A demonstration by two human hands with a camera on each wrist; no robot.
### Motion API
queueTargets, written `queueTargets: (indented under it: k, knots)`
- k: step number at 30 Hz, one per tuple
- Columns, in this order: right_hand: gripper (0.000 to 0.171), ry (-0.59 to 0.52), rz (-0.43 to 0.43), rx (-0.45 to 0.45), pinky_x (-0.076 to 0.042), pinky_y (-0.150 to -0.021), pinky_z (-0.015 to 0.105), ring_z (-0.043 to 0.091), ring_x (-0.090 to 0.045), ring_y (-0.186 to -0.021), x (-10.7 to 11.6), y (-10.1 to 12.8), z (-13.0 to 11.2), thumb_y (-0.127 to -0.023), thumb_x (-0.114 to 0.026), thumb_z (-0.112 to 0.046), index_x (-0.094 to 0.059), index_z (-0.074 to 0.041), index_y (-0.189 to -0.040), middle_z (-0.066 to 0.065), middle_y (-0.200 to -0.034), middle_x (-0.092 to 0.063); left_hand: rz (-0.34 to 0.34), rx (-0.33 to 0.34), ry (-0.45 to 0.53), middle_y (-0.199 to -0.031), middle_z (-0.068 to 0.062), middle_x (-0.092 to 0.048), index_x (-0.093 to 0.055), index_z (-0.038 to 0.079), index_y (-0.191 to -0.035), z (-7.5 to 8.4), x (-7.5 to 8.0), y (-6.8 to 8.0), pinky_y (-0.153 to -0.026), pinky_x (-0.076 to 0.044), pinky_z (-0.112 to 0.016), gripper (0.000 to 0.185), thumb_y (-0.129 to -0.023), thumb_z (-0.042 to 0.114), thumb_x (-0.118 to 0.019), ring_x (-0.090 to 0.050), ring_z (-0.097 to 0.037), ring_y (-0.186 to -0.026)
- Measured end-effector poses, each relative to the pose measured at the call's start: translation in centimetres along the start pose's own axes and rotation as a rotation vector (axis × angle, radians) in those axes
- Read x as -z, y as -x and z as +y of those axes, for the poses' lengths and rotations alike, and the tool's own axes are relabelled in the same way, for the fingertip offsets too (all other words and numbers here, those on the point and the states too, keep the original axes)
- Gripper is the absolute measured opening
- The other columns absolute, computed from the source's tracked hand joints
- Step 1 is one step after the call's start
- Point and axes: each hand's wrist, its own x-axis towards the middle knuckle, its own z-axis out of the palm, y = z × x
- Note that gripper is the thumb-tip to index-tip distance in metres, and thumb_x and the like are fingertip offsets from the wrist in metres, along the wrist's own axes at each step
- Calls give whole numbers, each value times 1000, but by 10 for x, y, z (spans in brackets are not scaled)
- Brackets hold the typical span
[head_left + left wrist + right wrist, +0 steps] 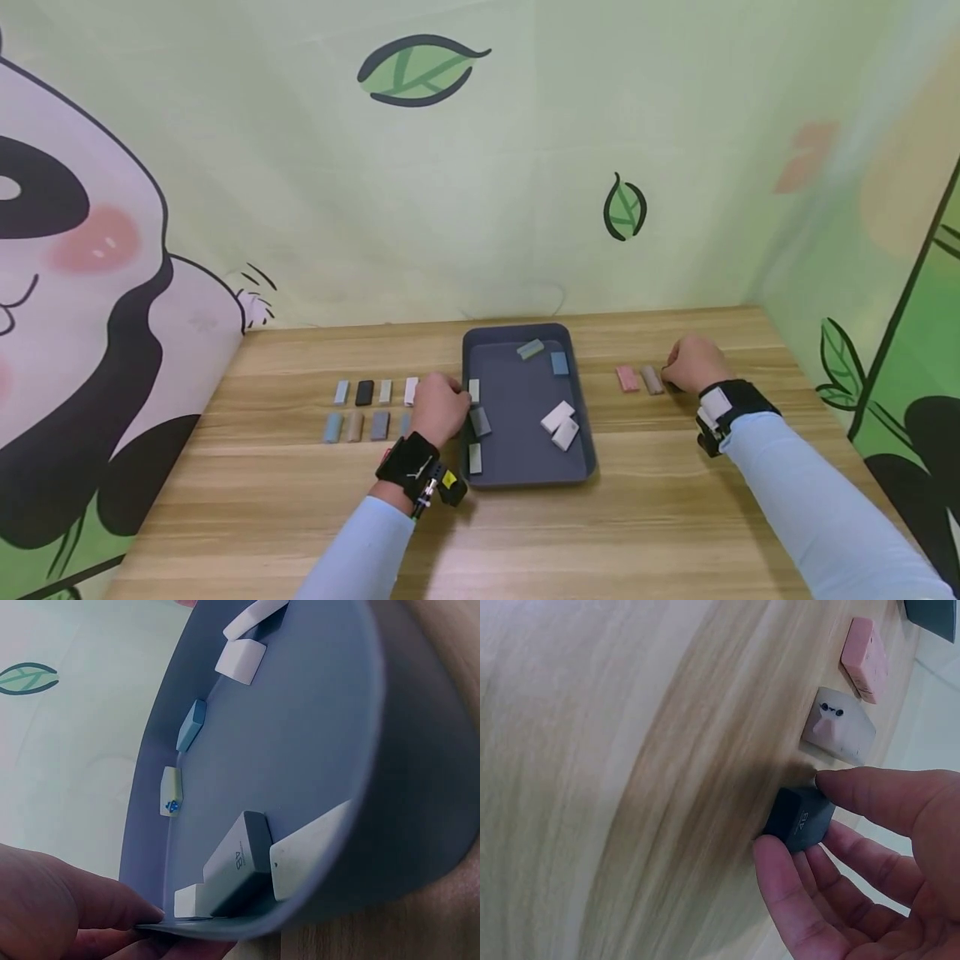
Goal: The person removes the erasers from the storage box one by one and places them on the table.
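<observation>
My left hand pinches the left rim of a dark grey-blue tray, thumb on one side and fingers under the other. Inside the tray lie several erasers: two white ones overlapping, a blue one, a green-and-white one, and a grey one marked 4B between pale ones along the left wall. On the right, my right hand holds a small black eraser between thumb and fingers, low over the table. Beside it are a beige eraser with a little face and a pink eraser.
Left of the tray, two rows of erasers lie on the wooden table, among them a black one and a tan one. My left hand partly covers the rows' right end. A printed cloth wall stands behind the table.
</observation>
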Motion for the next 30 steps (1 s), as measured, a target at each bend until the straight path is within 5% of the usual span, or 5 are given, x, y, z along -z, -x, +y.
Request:
queueTargets:
  k: [9, 13, 16, 22, 30]
  knots:
    - [22, 41, -31, -33, -41, -56, 30, 24, -54, -68, 7, 4, -8, -75, -64, -21, -64, 1, -78, 13, -77, -61, 12, -15, -10, -41, 6, -28, -37, 15, -44, 0, -2, -1, -34, -24, -23, 44, -83, 11, -57, -32, -9, -32]
    - [19, 84, -29, -60, -34, -46, 28, 20, -48, -56, 14, 8, -19, -75, -61, -20, -57, -4, -65, 5, -62, -51, 11, -11, -10, -41, 6, -28, -38, 14, -44, 0, -1, 0, -35, -25, -23, 43, -83, 11, -57, -32, -10, -32]
    - [19, 117, 13, -28, -39, -46, 32, 22, -52, -58, 19, 10, -30, -76, -60, -19, -61, 0, -71, 12, -67, -59, 10, -10, -9, -41, 6, -29, -38, 14, -44, 0, -1, 0, -35, -25, -23, 42, -82, 11, -56, -32, -9, -32]
    - [38, 128, -17, 156, -48, -82, 47, 32, -62, -91, 17, 10, -70, -84, -62, -22, -61, 3, -113, 23, -113, -63, 16, -10, -13, -41, 6, -30, -40, 14, -44, -1, -1, -1, -34, -26, -23, 41, -82, 10, -57, -34, -9, -32]
    - [39, 149, -76, 466, -49, -89, 40, 25, -60, -104, -3, 30, -142, -80, -71, -21, -63, -6, -114, 12, -115, -62, 10, -2, 1, -41, 6, -29, -40, 14, -44, 0, 0, 0, -34, -27, -23, 43, -83, 10, -57, -34, -10, -32]
